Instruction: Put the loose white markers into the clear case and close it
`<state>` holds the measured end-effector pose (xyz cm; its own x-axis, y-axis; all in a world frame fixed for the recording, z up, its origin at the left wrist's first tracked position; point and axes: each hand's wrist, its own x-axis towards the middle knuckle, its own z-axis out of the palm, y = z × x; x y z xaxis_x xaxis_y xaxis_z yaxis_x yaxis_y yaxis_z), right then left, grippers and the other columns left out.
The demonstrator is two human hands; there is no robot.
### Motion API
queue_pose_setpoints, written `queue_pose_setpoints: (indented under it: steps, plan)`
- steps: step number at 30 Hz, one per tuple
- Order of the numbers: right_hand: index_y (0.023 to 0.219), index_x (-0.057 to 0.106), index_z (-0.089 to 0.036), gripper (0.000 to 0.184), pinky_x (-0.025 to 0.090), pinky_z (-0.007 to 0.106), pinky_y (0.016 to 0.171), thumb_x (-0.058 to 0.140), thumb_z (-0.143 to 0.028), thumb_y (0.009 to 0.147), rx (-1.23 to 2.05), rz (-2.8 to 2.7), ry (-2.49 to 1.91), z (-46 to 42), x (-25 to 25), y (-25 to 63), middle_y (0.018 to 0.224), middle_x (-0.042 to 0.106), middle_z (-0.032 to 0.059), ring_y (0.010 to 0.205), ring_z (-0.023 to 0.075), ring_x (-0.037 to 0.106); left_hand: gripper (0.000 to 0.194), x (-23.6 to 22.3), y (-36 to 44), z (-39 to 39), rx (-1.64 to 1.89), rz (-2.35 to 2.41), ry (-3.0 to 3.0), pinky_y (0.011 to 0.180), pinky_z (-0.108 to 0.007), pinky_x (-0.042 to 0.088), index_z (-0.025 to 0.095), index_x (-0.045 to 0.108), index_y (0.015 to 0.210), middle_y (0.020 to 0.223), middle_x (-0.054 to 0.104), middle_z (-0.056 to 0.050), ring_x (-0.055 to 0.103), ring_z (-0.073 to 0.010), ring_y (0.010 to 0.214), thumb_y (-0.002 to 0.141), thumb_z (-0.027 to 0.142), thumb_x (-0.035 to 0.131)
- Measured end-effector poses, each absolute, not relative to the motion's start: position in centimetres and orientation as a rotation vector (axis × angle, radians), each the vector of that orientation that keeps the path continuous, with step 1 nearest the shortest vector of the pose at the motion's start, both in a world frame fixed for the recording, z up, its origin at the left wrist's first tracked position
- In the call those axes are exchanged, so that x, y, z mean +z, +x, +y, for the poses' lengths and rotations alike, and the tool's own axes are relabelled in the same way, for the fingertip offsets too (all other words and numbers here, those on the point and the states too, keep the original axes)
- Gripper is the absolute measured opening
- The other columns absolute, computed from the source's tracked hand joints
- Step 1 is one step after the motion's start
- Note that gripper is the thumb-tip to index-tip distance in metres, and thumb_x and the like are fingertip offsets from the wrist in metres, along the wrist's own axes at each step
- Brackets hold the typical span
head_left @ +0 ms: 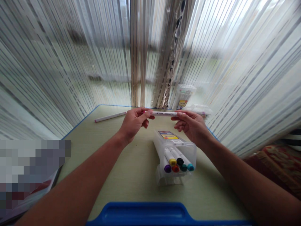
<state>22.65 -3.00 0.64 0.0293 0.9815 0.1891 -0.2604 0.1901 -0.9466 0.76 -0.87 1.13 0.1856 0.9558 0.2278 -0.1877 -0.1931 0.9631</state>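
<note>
My left hand (137, 121) and my right hand (189, 124) pinch the two ends of one white marker (164, 113) with pink tips, held level above the far part of the table. Dark print shows along its barrel. Below and between my hands lies a clear plastic marker case (158, 150) on its side, its open end facing me. Inside it are several white markers with coloured caps, among them a yellow-capped marker (172, 161) and a purple-capped marker (167, 168). Beyond my left wrist rests another white marker (110, 117) with a pink end.
The pale green table (127, 175) has a blue edge and a blue molded tray (144, 213) at the front. A clear case (184, 95) stands at the back, with more clear plastic beside it. String curtains (105, 56) hang behind. A partly pixelated flat object lies at left.
</note>
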Motion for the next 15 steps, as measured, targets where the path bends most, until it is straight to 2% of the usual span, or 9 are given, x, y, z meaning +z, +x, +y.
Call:
queue_pose_setpoints:
  steps: [4,15]
  plan:
    - [0.087,0.071,-0.016,0.029,0.047,0.016,0.038,0.084,-0.035,0.069,1.178,-1.088,-0.877,-3.04,0.73,22.63,0.074,0.077,0.0071,0.047,0.0124,0.067,0.024,1.1,0.79,-0.77,1.275,0.808,1.29,0.048,-0.021,0.042,0.011,0.071,0.088,0.079,0.074,-0.008,0.052,-0.0066,0.048,0.077,0.032,0.075]
    - [0.09,0.07,-0.014,0.016,0.048,0.019,0.039,0.067,-0.027,0.082,1.214,-1.05,-0.868,-3.06,0.91,22.74,0.078,0.077,0.0093,0.048,0.0132,0.067,0.023,1.26,0.75,-0.77,1.272,0.783,1.218,0.046,-0.022,0.042,0.008,0.072,0.094,0.078,0.074,-0.01,0.054,-0.0086,0.047,0.082,0.027,0.067]
